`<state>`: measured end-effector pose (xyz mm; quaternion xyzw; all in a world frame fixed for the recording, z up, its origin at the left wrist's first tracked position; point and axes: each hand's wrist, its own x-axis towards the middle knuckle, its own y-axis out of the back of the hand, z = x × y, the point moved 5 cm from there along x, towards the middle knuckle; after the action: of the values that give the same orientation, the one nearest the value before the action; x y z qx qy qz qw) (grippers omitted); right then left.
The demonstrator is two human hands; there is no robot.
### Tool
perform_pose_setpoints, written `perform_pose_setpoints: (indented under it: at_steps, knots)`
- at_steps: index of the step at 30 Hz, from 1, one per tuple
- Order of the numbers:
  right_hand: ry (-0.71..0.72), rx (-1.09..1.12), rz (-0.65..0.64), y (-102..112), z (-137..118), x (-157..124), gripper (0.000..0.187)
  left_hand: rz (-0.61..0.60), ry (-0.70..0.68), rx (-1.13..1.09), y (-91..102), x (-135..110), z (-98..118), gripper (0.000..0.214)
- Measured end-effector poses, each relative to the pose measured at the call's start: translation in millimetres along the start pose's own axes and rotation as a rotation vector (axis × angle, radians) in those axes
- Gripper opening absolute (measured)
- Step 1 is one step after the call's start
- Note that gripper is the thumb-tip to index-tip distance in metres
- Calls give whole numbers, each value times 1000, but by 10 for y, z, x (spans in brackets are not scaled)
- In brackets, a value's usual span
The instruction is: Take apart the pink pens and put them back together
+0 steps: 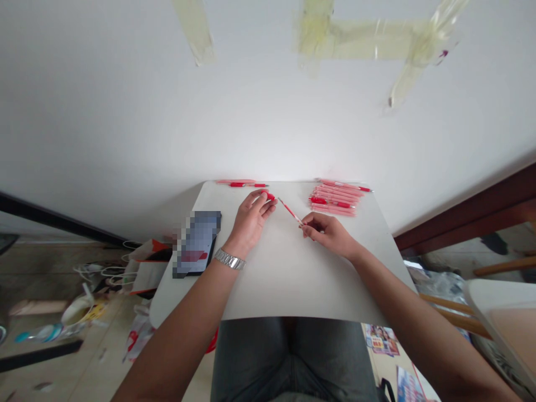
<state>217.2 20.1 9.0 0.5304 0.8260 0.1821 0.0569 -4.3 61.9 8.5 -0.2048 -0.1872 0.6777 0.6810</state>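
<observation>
My left hand [251, 219] is closed on a small red pen part [270, 196], a watch on its wrist. My right hand [329, 231] pinches the lower end of a thin red pen refill [288, 210] that slants up toward the left hand. Both hands hover over a small white table [285, 273]. A pile of several pink-and-red pens [335, 198] lies at the far right of the table. One more red pen [245, 183] lies along the far edge at the left.
A blurred-out dark phone [196, 243] lies at the table's left edge. A white wall with tape strips [360, 39] rises behind. Bags, cables and clutter [113, 279] cover the floor at left; a chair [498, 318] and magazines sit at right.
</observation>
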Motion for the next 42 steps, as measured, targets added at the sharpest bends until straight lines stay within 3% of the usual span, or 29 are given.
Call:
perform_pose_setpoints:
  at_steps: [17, 42]
  knots:
    - [-2, -25, -17, -13, 25, 8, 30, -50, 46, -42, -58, -31, -14, 33]
    - [-8, -38, -20, -16, -17, 5, 29, -125, 44, 115, -86, -73, -46, 31]
